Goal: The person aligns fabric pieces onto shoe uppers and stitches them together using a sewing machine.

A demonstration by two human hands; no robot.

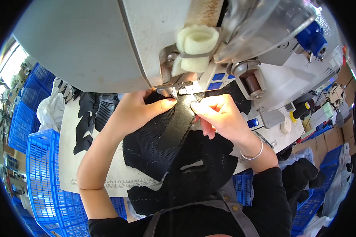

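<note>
Under the sewing machine's lit needle area (174, 91) lies a black mesh shoe-upper piece (148, 144), with a smooth dark strip (174, 128) on top of it. My left hand (134, 112) rests on the mesh just left of the needle, its thumb stretched out toward the strip and its other fingers partly hidden behind the machine head. Thumb and forefinger of my right hand (221, 118) pinch the strip's right edge close to the needle. More black fabric (186, 173) hangs from the mesh over the table's front edge toward my lap.
The grey machine head (79, 43) looms overhead. Several black cut pieces (89, 114) lie on the left of the white table (69, 166). Blue crates (43, 166) stand at the left and right. A brown thread bobbin (251, 83) sits right of the needle.
</note>
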